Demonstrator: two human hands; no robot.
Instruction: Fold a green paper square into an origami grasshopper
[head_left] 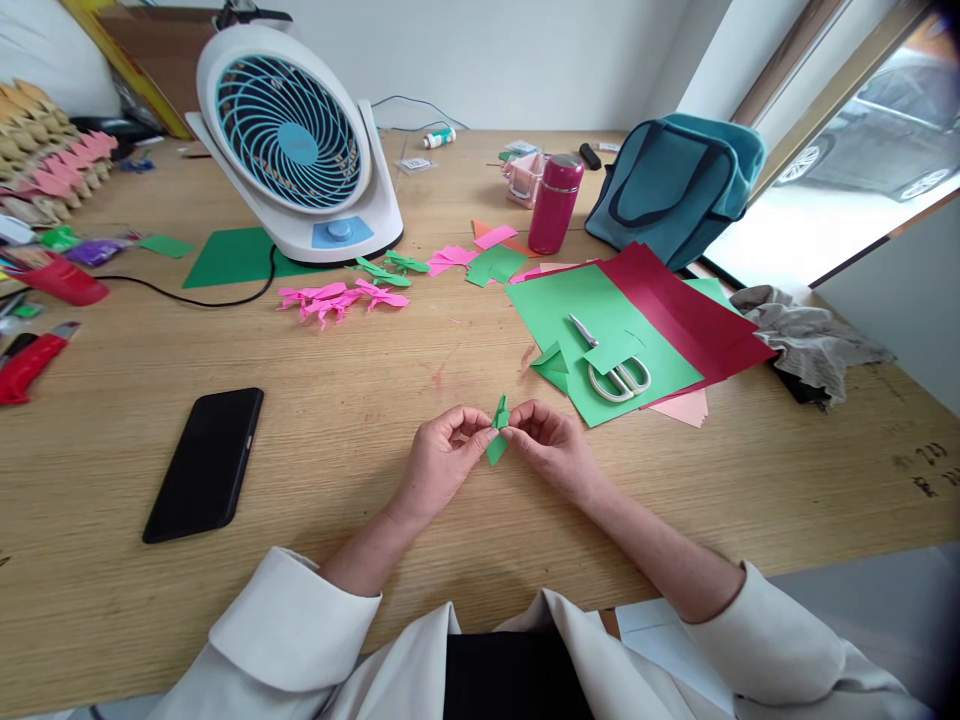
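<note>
A: Quick, hands status?
B: L hand and R hand both pinched narrow, thumb + fingers, on 1 small folded green paper. 1 hand per side.
A: Loc?
B: Held between the hands, front-ctr of the desk, pointed bit up top, flat end below the fingertips. Can't tell if it's touching the wood.
A: Handling?
B: My guess: v. light, thin, a bit stiff where layers stack, soft at the single-layer end. Not slippery, but it'd crease or tear easily, esp. at the narrow tip.
A: Best grip?
B: Thick folded middle, light pinch from both sides, approx. where they've got it. Avoid squeezing the tip or the loose flat end.
A: Nearby?
B: Folded green scrap to the R, then scissors on a light green sheet, partly under a small green pc. Pink paper figures further back, L. Phone far L.
</note>
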